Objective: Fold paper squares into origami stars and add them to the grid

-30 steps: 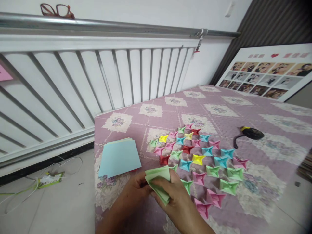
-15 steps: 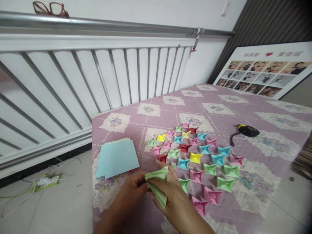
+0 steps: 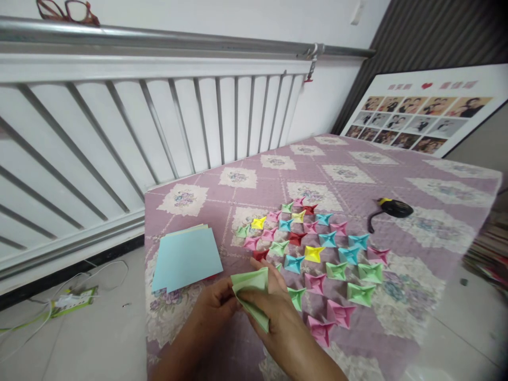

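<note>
A pale green folded paper [image 3: 251, 281] is held between my two hands above the near part of the table. My left hand [image 3: 217, 299] pinches its left edge with thumb and fingers. From the right, my right hand [image 3: 273, 307] grips the paper, its thumb lying inside the fold and its fingers behind. Just beyond and to the right stand several small folded paper shapes in rows, among them a yellow one [image 3: 314, 254], a pink one [image 3: 319, 331] and a green one [image 3: 361, 293]. A stack of light blue paper sheets [image 3: 188, 258] lies to the left of my hands.
A purple flowered cloth [image 3: 254, 182] covers the table. A black object with a strap [image 3: 397, 208] lies at the right. Behind stand a white radiator [image 3: 206, 121] and a photo board [image 3: 420, 119]. Glasses [image 3: 67, 11] rest on the pipe; a power strip [image 3: 75, 302] lies on the floor.
The green paper's folds sit wider apart at the top, with my right thumb between them. Both hands keep hold of it. The whole view has shifted slightly.
</note>
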The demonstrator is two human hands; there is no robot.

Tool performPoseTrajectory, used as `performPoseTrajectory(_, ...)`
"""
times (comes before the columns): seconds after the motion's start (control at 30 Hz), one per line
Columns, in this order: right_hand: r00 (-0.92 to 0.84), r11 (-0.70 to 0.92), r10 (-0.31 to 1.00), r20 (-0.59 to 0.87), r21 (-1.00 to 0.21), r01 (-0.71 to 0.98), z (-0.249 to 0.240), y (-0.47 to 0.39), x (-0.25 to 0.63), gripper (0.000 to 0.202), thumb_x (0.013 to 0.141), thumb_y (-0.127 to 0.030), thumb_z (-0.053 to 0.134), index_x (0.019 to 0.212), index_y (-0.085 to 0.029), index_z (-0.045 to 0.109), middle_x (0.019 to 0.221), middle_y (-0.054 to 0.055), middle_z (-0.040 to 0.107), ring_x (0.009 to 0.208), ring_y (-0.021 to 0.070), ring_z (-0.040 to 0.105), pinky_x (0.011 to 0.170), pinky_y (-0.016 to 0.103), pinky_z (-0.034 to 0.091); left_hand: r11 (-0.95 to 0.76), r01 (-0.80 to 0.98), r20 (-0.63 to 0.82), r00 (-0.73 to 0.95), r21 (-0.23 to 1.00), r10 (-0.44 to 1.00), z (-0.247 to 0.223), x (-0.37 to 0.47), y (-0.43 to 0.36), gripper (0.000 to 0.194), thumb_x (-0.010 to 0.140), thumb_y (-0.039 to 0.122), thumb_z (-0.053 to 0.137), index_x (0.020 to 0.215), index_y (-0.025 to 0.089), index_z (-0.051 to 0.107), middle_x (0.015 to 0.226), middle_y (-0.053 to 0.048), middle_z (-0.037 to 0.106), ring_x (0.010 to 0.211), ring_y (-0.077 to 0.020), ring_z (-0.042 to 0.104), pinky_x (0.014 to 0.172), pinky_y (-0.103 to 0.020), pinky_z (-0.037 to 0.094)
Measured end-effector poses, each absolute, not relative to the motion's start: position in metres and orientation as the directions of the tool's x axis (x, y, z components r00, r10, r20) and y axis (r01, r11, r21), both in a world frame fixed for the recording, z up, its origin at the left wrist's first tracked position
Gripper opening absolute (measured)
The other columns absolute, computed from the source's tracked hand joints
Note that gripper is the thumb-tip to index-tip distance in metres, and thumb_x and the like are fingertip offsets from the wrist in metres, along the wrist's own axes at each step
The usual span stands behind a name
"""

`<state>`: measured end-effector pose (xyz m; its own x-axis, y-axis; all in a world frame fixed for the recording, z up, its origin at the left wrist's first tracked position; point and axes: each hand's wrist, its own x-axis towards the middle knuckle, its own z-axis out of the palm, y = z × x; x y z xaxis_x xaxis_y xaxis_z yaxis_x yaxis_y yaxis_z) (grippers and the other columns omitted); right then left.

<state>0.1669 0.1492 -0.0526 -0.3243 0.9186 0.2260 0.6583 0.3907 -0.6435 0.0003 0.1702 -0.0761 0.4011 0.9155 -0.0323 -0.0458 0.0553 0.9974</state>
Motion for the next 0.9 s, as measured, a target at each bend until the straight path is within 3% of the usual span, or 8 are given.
performPoseTrajectory(0.23,-0.322,0.392,0.918,0.231,-0.643,0.658,-0.053,0.15,0.167,0.026,0.083,-0.022,0.056,0.105,-0.03,0.069,0.139,0.005,0.046,0.139,0.031,0.018,0.109,0.055,0.026,0.052,0.025,-0.058,0.362,0.998,0.93,-0.077,0.0,0.172,0.022,0.079,0.019,0.059,0.099,0.018,0.068,0.088,-0.001,0.068,0.086,-0.0206,0.06,0.08,-0.03,0.044)
performPoseTrajectory(0.5,-0.327,0.399,0.915,0.236,-0.652,0.645,-0.055,0.15,0.169,0.029,0.079,-0.017,0.058,0.103,-0.029,0.068,0.139,0.005,0.045,0.139,0.0306,0.019,0.109,0.055,0.025,0.054,0.071,-0.075,0.336,0.996,0.939,-0.081,-0.001,0.169,0.014,0.08,0.029,0.061,0.078,0.016,0.066,0.074,0.0,0.062,0.075,-0.0179,0.056,0.073,-0.028,0.043)
performPoseTrajectory(0.67,-0.344,0.423,0.904,0.256,-0.66,0.621,-0.053,0.151,0.17,0.025,0.08,-0.018,0.058,0.099,-0.029,0.07,0.129,0.004,0.055,0.134,0.0289,0.03,0.108,0.054,0.027,0.075,0.069,-0.094,0.326,0.995,0.941,-0.084,-0.002,0.169,0.017,0.078,0.029,0.062,0.068,0.016,0.06,0.071,0.0,0.059,0.072,-0.0166,0.054,0.069,-0.026,0.042)
performPoseTrajectory(0.9,-0.303,0.349,0.932,0.2,-0.723,0.597,-0.044,0.151,0.168,0.017,0.083,-0.023,0.057,0.094,-0.028,0.069,0.107,0.006,0.063,0.113,0.0267,0.05,0.099,0.045,0.04,0.098,0.016,-0.098,0.322,0.995,0.942,-0.087,-0.003,0.17,0.016,0.076,0.031,0.063,0.075,0.016,0.062,0.07,0.001,0.058,0.067,-0.0143,0.051,0.065,-0.024,0.039)
